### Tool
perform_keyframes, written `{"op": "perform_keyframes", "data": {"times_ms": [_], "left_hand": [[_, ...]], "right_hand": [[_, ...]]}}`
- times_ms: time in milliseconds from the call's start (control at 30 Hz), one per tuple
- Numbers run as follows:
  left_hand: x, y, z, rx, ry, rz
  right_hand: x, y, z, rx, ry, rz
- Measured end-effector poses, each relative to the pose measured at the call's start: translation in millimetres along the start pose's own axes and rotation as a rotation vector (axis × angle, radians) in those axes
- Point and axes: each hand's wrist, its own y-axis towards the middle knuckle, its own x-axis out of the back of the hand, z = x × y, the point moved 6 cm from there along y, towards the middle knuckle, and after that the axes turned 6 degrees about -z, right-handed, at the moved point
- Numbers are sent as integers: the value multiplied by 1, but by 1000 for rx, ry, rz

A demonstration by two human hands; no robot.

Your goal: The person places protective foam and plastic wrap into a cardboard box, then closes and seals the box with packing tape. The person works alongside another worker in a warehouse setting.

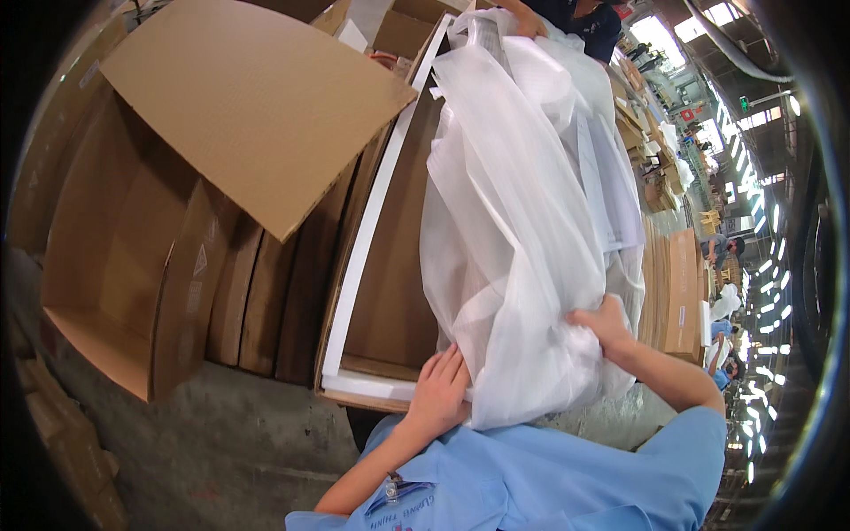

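Observation:
A long bundle in translucent white foam wrap (531, 221) lies over an open carton (381, 292) whose rim is edged with white foam strips (376, 203). My right hand (611, 327) is closed on the wrap at the bundle's near right side. At the near end, my left hand (443, 385) lies with outstretched fingers against the wrap, beside the carton's white near edge. What is inside the wrap is mostly hidden. At the far end, a co-worker's arm (527, 18) reaches to the bundle.
A loose cardboard sheet (266, 106) rests over open boxes on the left. One empty brown box (115, 248) stands farther left. Stacked cardboard (682, 292) is on the right, and other people work in the distance. Grey concrete floor (221, 442) shows at lower left.

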Motion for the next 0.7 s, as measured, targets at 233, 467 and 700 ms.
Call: {"op": "perform_keyframes", "data": {"times_ms": [233,467,700], "left_hand": [[67,-59,25,19,165,-289],[129,-74,62,422,596,-700],[121,-77,78,387,331,-569]], "right_hand": [[-18,1,38,-1,25,12],[-33,-1,48,-4,-70,34],[-28,6,50,-55,-137,45]]}}
